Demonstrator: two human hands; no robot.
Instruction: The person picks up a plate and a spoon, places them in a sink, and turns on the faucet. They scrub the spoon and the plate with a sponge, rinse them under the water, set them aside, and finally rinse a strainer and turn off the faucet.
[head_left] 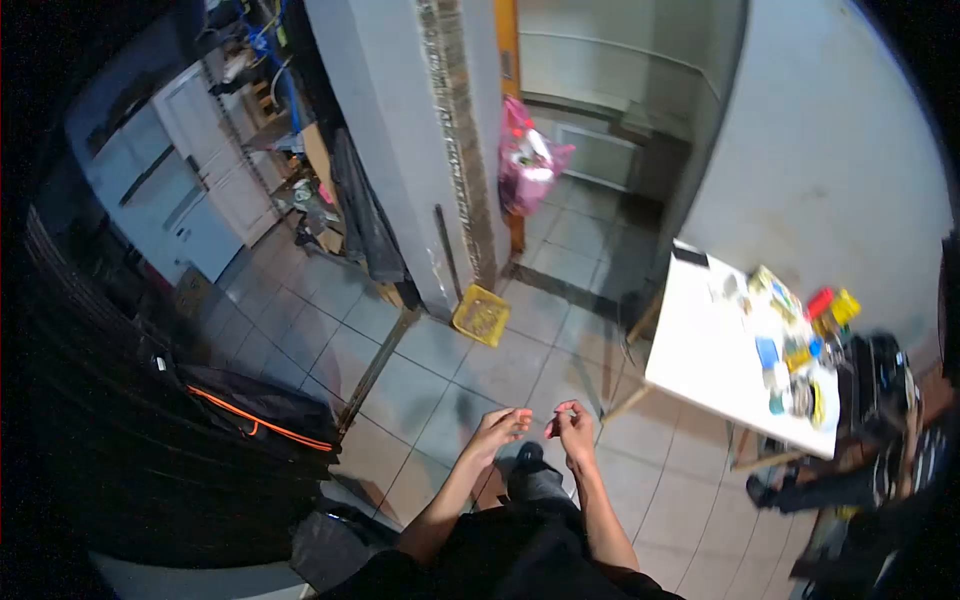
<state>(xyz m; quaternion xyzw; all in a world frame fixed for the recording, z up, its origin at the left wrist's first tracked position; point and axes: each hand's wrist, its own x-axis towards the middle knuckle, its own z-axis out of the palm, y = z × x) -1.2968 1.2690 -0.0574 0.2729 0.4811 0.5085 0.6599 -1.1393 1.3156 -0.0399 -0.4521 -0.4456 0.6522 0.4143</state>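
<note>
Low in the middle of the head view, both hands are held in front of the body, above the tiled floor, with a small gap between them. My left hand [500, 430] has its fingers loosely curled and slightly apart, with nothing visible in it. My right hand [574, 430] is bent inward, thumb and fingers close together around a small dark thing [551, 429] too small to name. Under the hands a dark shoe [530, 454] and a grey trouser leg show.
At the right a white table [690, 340] bears bottles, packets and a dark flat object. Beside it is a black bag [872, 380]. A yellow basket [481, 316] sits on the floor by the pillar; a pink bag [530, 175] hangs behind. Dark bags lie left.
</note>
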